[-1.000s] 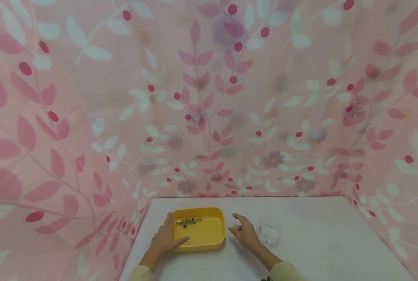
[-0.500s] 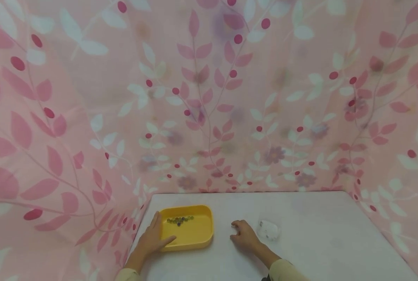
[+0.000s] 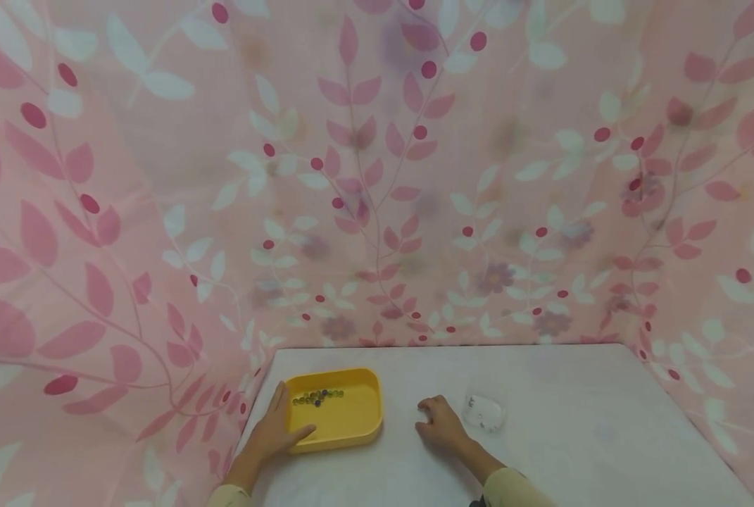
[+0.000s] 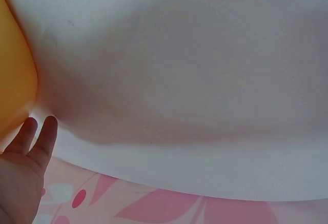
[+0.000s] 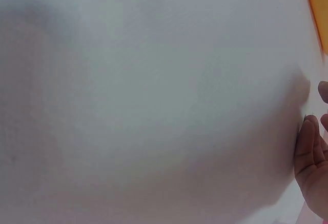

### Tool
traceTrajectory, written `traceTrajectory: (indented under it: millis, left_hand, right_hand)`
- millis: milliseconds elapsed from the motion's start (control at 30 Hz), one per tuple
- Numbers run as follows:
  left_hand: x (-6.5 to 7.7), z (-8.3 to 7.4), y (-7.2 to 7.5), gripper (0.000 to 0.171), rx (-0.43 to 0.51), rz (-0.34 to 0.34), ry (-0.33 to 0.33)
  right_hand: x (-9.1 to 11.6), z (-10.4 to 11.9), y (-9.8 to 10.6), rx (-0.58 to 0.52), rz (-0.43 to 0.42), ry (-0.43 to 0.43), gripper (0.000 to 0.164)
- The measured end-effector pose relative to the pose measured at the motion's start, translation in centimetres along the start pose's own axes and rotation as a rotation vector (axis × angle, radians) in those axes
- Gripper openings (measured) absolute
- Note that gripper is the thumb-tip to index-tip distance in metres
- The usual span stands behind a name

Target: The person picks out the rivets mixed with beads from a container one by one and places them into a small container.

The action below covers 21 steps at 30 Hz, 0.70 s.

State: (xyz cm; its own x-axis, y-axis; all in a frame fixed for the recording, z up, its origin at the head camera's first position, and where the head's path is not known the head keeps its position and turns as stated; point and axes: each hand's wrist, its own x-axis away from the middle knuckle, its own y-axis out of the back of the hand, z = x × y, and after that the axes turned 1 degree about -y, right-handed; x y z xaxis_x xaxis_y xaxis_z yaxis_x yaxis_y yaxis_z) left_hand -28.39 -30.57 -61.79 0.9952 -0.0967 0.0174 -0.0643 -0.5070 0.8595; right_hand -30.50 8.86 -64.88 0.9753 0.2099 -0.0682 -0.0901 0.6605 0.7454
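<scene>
A yellow tray point(image 3: 345, 422) lies at the left of the white table. Several small glass marbles point(image 3: 317, 397), greenish with a few dark blue ones, gather toward its far left part. My left hand point(image 3: 269, 431) holds the tray's left side, thumb over the near left rim and fingers along the outer wall. In the left wrist view two straight fingertips point(image 4: 49, 124) reach up beside the yellow wall. To the right of the tray, my right hand point(image 3: 441, 426) rests low at the table with loosely bent fingers and nothing visible in them.
A small clear plastic container point(image 3: 484, 414) stands just right of my right hand, with a few dark spots showing in it. Pink leaf-patterned cloth point(image 3: 377, 176) hangs behind and at both sides of the white table point(image 3: 573, 422).
The tray has shifted left along with my left hand, and the marbles have rolled slightly inside it. The fingers of my right hand have gone from spread to more bent.
</scene>
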Motion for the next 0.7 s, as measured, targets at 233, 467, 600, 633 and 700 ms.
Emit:
traceTrajectory:
  millis: [233,467,600,633,700]
  left_hand:
    - [0.1,0.1,-0.4,0.114,0.012,-0.021,-0.03]
    - [0.5,-0.3,-1.1,0.11,0.03,-0.025,-0.041]
    - [0.6,-0.4,-1.1,0.109,0.004,-0.043,-0.031]
    - [0.5,-0.4,-1.0,0.109,-0.012,-0.05,-0.027]
    - [0.3,-0.2,-0.7,0.109,-0.04,-0.077,-0.03]
  right_hand:
    - [-2.3,1.4,-1.3,-0.041,0.033,0.069,0.041]
    - [-4.9,2.9,-3.8,-0.167,0.163,0.075,0.055]
    - [-5.4,3.4,-4.7,-0.046,0.16,0.109,0.054]
    - [-5.5,3.5,-4.8,-0.001,0.127,0.131,0.052]
    - [-5.7,3.7,-4.9,0.107,0.029,0.181,0.048]
